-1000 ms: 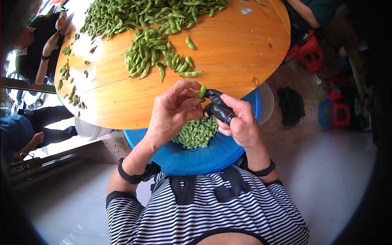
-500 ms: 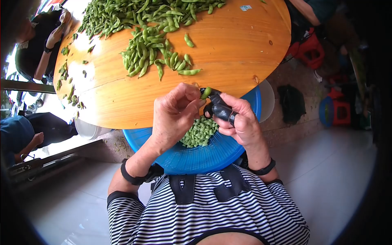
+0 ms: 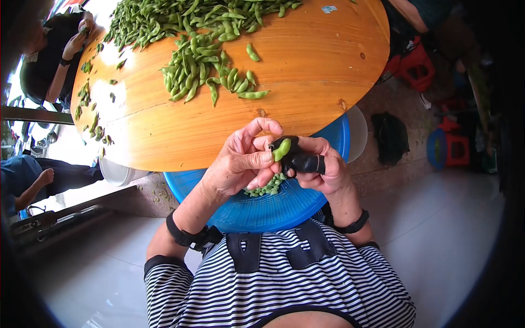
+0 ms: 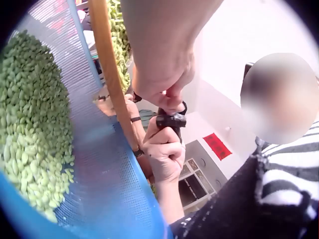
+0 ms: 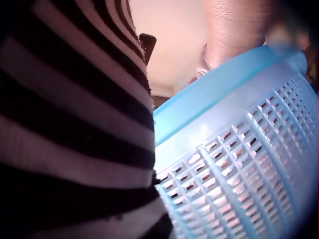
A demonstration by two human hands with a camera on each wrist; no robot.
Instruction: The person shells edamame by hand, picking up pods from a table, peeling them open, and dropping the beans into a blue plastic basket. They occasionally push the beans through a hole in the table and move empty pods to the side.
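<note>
Over the basket in the head view, both hands meet at one green soybean pod [image 3: 282,148]. My left hand [image 3: 235,161] has its thumb against the pod's near end, with the index finger raised off it. My right hand [image 3: 328,167] grips the pod with a thumb and finger wrapped in black covers [image 3: 306,163]. Below them, a blue mesh basket [image 3: 262,214] holds shelled green beans [image 3: 269,187], partly hidden by the hands. The left wrist view shows the bean heap [image 4: 32,119] inside the basket and the black-covered fingertips touching the left hand's fingers.
A wooden table [image 3: 306,65] stands ahead, bearing a large pile of pods [image 3: 158,24] and a smaller heap [image 3: 191,68]. Scattered scraps [image 3: 97,128] lie at its left edge. Pale tubs [image 3: 357,134] sit under the table. Other people are at the left and far right.
Both hands have come lower and closer to the body with the pod between them. The left index finger has lifted away from the pod. More of the beans is now covered.
</note>
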